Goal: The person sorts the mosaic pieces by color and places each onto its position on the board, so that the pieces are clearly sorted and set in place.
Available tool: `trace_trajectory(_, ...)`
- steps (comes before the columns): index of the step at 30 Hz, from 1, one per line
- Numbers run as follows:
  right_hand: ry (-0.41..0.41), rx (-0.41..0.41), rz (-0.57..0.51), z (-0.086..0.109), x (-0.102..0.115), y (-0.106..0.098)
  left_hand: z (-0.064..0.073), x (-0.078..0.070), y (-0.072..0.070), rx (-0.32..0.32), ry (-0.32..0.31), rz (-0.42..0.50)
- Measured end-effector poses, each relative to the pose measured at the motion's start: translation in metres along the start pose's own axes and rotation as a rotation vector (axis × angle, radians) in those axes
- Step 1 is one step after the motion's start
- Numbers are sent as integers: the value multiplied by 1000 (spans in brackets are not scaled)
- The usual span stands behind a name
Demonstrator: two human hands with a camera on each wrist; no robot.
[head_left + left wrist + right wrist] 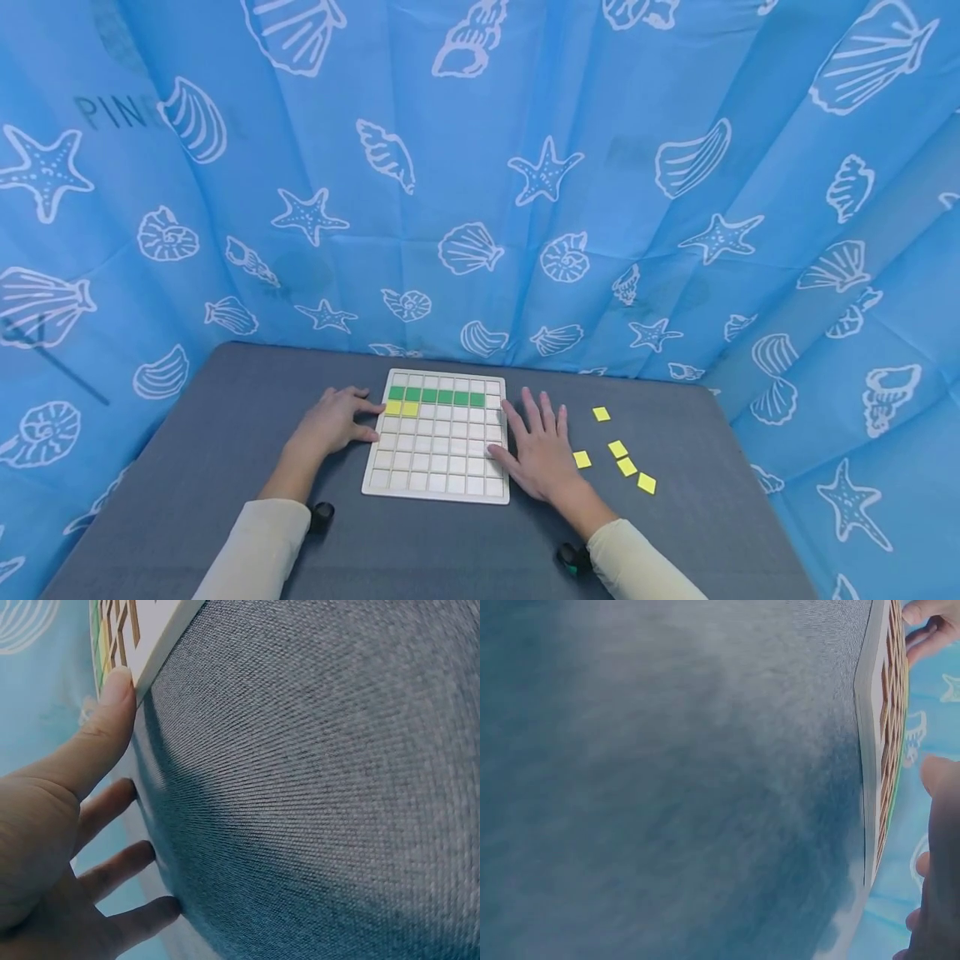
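A white gridded board (438,462) lies on the grey table. Several green tiles (446,397) fill most of its second row, and two yellow tiles (410,408) sit at the left of the row below. At the board's left edge is my left hand (336,423); in the left wrist view its thumb (116,690) touches the rim while the other fingers spread down toward the cloth. My right hand (542,454), palm down with fingers spread, lies along the right edge, thumb over the rim. In the right wrist view that hand (946,855) shows only partly. Neither holds anything.
Several loose yellow tiles (617,450) lie scattered on the table to the right of my right hand. A blue curtain (480,208) with white shell and starfish prints hangs behind and beside the grey cloth-covered table (420,550). Dark bands sit at both wrists.
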State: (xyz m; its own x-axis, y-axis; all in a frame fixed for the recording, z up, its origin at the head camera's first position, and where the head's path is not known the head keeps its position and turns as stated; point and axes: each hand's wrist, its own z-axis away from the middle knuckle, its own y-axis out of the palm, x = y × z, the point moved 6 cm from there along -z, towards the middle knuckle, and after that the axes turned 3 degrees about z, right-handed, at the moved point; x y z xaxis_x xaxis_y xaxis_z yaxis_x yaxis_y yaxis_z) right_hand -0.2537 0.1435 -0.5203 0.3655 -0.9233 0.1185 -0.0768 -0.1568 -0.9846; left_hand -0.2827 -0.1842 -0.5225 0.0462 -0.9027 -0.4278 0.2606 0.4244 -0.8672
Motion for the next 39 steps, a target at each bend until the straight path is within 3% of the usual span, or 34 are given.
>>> trace_trajectory(8,37,-31,-48,16,-23,-5,1,2,1,-8,11,5)
trace_trajectory(19,176,12,-73,37,-62,-11,0,3,2,-21,11,12)
trace_trajectory(25,227,58,-167,48,-80,-14,0,2,1,-21,16,12)
trace_trajectory(34,238,124,-300,56,-98,-22,0,1,0,-18,9,17)
trace_trajectory(39,216,146,-306,57,-103,-24,-1,1,1,-21,8,9)
